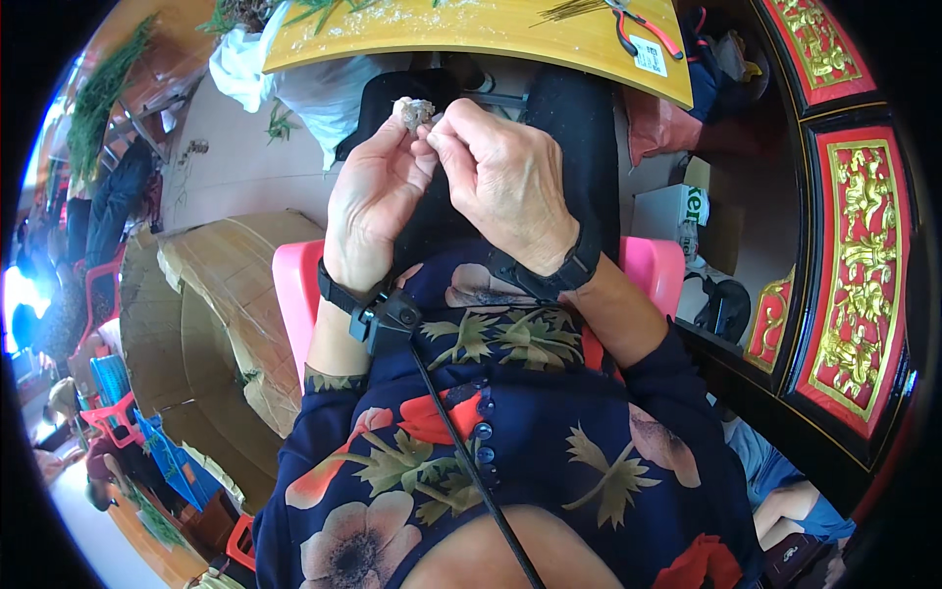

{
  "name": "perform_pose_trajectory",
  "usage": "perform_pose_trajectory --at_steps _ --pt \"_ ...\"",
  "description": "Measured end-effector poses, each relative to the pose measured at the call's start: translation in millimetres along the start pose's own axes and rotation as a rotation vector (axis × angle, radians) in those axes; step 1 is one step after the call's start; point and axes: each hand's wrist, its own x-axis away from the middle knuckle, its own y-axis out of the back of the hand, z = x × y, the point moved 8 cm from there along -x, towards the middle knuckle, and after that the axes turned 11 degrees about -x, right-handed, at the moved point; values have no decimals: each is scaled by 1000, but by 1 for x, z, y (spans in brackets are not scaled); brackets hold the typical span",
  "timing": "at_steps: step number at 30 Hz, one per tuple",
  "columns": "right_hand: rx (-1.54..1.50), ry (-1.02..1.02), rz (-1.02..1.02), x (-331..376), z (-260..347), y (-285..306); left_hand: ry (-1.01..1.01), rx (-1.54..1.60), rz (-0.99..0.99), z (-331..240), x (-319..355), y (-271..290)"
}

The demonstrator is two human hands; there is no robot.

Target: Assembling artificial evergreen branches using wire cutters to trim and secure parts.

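Observation:
Between the thumb and fingers of my left hand [368, 201] is a small, rough, whitish-grey clump [417, 112], perhaps a frosted pine cone; its kind is not clear. My right hand [512, 177] is closed in a pinch right beside it, fingertips close to my left fingers. What the right fingertips grip is too small to make out. Both hands are above my lap, just short of the near edge of a yellow tabletop [549, 47]. White flakes lie scattered on that tabletop.
Red-and-black pliers [628, 37] and thin brown stems [572, 10] lie on the tabletop. A white plastic bag [329, 98] hangs at its left. An opened cardboard box [201, 334] stands left of my pink chair [292, 285]. Carved red-and-gold panels [852, 280] rise at right.

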Motion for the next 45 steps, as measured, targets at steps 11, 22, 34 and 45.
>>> perform_pose_trajectory --at_steps 11,22,34,45 --pt "-7 -124 76 -3 -21 3 -23 -109 -73 -5 1 4" --pt "-12 -56 80 -15 -23 20 -151 -296 117 -7 4 -22" --pt "-17 -66 68 -11 -21 12 -306 -312 87 -12 5 -22" --pt "-7 -84 39 -12 -20 16 -428 -448 22 -18 6 -23"
